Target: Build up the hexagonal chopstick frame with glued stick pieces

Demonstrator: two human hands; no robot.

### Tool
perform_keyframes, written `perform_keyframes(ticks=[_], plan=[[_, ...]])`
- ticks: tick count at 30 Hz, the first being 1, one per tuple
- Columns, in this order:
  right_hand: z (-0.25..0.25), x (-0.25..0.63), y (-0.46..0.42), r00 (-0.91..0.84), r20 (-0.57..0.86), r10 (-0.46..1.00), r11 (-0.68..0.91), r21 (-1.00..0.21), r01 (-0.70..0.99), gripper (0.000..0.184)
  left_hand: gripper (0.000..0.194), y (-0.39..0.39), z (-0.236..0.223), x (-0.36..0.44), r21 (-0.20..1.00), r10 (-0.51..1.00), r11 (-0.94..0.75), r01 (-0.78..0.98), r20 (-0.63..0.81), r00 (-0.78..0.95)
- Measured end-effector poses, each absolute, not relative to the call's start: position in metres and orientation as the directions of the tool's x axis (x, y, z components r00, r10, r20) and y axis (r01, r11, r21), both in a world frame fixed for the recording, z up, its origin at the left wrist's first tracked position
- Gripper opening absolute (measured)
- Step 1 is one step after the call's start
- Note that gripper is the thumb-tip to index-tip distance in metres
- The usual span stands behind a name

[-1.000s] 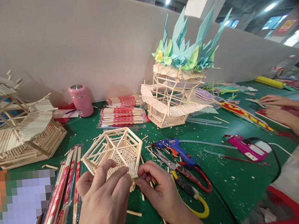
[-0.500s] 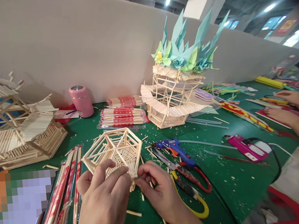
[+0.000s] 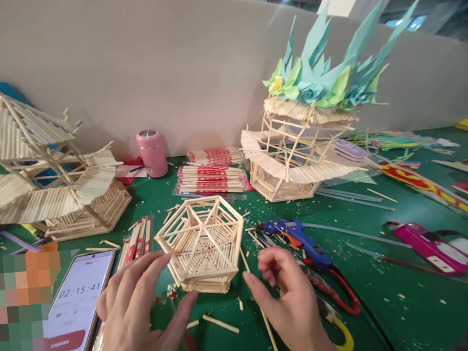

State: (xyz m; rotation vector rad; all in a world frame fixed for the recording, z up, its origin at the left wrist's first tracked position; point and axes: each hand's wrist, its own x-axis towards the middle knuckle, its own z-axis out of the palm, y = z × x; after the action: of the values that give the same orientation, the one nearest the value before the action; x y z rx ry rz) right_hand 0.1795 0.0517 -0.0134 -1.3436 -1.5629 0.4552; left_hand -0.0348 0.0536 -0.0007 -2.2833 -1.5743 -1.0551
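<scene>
On green tabletop (image 3: 426, 317), pale hexagonal stick frame (image 3: 203, 237).

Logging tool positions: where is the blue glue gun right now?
In the head view, the blue glue gun lies right of centre on the green table, just beyond the right hand, between the hexagonal stick frame and the magenta device.

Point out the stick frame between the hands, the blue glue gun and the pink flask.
Stick frame (image 3: 203, 232): head view, where its top spokes meet.
Blue glue gun (image 3: 296, 227): head view, on its body.
Pink flask (image 3: 154, 159): head view, side below the lid.
</scene>
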Motion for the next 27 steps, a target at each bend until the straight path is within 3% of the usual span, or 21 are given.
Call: perform_keyframes(ticks=[3, 5, 8, 13, 18, 27], plan=[[0.003, 0.174, 0.054, -0.051, 0.627, 0.777, 0.507, -0.577, 0.640, 0.014, 0.040, 0.050, -0.011, -0.035, 0.344, 0.775, -0.415, 0.842, 0.619, 0.129], [0.017, 0.167, 0.059, -0.212, 0.649, 0.731, 0.587, -0.438, 0.681, 0.014, 0.040, 0.050, -0.015, -0.032, 0.377, 0.782, -0.428, 0.822, 0.610, 0.127], [0.030, 0.154, 0.066, -0.339, 0.595, 0.728, 0.618, -0.356, 0.701, 0.010, 0.032, 0.052, -0.017, -0.026, 0.388, 0.771, -0.439, 0.811, 0.626, 0.118], [0.030, 0.145, 0.075, -0.410, 0.530, 0.742, 0.619, -0.307, 0.723, 0.004, 0.024, 0.055, -0.018, -0.027, 0.406, 0.777, -0.440, 0.801, 0.619, 0.113], [0.027, 0.145, 0.076, -0.414, 0.526, 0.743, 0.630, -0.343, 0.697, 0.013, 0.024, 0.055, -0.023, -0.034, 0.421, 0.793, -0.448, 0.788, 0.594, 0.134], [0.026, 0.144, 0.076, -0.372, 0.553, 0.745, 0.626, -0.389, 0.676, 0.012, 0.020, 0.057, -0.021, -0.031, 0.434, 0.785, -0.452, 0.779, 0.608, 0.116]])
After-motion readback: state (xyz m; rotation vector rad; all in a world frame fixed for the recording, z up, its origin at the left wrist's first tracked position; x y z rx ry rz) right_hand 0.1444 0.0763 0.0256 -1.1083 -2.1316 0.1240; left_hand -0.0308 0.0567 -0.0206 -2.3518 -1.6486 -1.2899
